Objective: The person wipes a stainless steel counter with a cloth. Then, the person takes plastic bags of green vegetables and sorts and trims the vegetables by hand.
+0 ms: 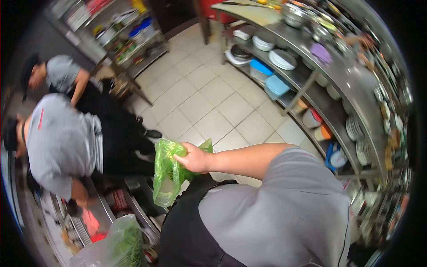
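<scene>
My right hand (195, 159) reaches across from the right, its fingers closed on a crumpled, translucent green plastic bag (167, 178). The bag hangs down in front of my black apron, and part of it shows behind my wrist. What it contains, if anything, is hard to make out. My left hand is not in view. At the lower left lies a clear plastic bag (126, 242) with leafy greens inside, apart from my right hand.
Two people in grey shirts and dark caps, one (66, 138) nearer and one (64, 73) behind, bend over a counter at the left. A steel shelving table (356, 84) with plates and tubs curves along the right. Tiled floor (213, 120) lies between.
</scene>
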`<state>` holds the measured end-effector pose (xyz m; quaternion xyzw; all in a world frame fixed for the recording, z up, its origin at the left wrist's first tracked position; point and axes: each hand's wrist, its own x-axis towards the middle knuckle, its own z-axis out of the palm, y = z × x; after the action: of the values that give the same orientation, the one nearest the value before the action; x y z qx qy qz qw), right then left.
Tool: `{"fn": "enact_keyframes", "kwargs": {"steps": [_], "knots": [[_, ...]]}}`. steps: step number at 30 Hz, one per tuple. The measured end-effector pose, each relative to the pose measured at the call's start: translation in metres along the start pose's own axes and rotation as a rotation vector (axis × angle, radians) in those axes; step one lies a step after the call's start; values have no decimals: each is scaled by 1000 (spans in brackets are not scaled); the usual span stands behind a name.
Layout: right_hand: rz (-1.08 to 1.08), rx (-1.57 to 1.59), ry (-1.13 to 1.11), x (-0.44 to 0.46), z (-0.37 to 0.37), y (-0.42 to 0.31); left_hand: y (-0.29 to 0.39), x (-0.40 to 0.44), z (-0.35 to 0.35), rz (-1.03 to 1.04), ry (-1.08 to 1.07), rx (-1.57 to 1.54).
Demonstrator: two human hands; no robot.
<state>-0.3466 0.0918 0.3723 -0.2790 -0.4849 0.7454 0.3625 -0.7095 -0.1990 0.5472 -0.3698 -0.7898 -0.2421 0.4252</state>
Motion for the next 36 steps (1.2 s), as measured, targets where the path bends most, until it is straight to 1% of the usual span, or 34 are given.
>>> {"fn": "enact_keyframes", "kwargs": {"steps": [4, 5, 8, 9, 11, 15, 18, 20, 21, 22, 24, 26, 27, 28, 30, 31, 32, 34, 35, 36], "knots": [[-70, 110, 257, -38, -72, -12, 77, 48, 72, 78, -45, -296], [-131, 81, 283, -50, -93, -13, 98, 59, 89, 96, -61, -378], [-135, 99, 520, -96, -118, -37, 159, 92, 147, 155, -138, -591], [-177, 60, 580, -108, -132, -32, 181, 99, 166, 174, -165, -661], [-224, 167, 700, -128, -160, -14, 223, 112, 198, 219, -229, -800], [-306, 358, 973, -166, -177, -19, 319, 122, 268, 322, -435, -1097], [-243, 331, 1133, -188, -195, -14, 406, 103, 301, 362, -620, -1392], [-279, 374, 1236, -200, -209, -12, 489, 67, 275, 307, -669, -1630], [-297, 407, 1294, -206, -214, -18, 522, 61, 268, 293, -837, -1719], [-314, 437, 1351, -211, -221, -25, 557, 51, 258, 306, -845, -1772], [-307, 387, 1435, -220, -235, -34, 617, 33, 248, 249, -934, -1905], [-241, 319, 1517, -239, -245, -34, 666, 26, 255, 407, -1077, -1976], [-193, 276, 1551, -249, -252, -31, 693, 16, 255, 448, -991, -1912], [-148, 237, 1581, -257, -257, -35, 717, 10, 240, 463, -1062, -1939], [-199, 335, 1764, -266, -251, -52, 763, -1, 226, 522, -1226, -2026], [-227, 396, 1852, -269, -249, -56, 787, -7, 217, 600, -1190, -2070], [-278, 403, 1856, -278, -252, -52, 809, -14, 207, 683, -1154, -2111], [-382, 404, 1870, -303, -256, -44, 847, -25, 181, 697, -1215, -2180], [-390, 392, 1863, -316, -259, -45, 866, -31, 162, 698, -1238, -2211], [-440, 420, 1902, -323, -264, -49, 881, -38, 148, 694, -1259, -2241]]}}
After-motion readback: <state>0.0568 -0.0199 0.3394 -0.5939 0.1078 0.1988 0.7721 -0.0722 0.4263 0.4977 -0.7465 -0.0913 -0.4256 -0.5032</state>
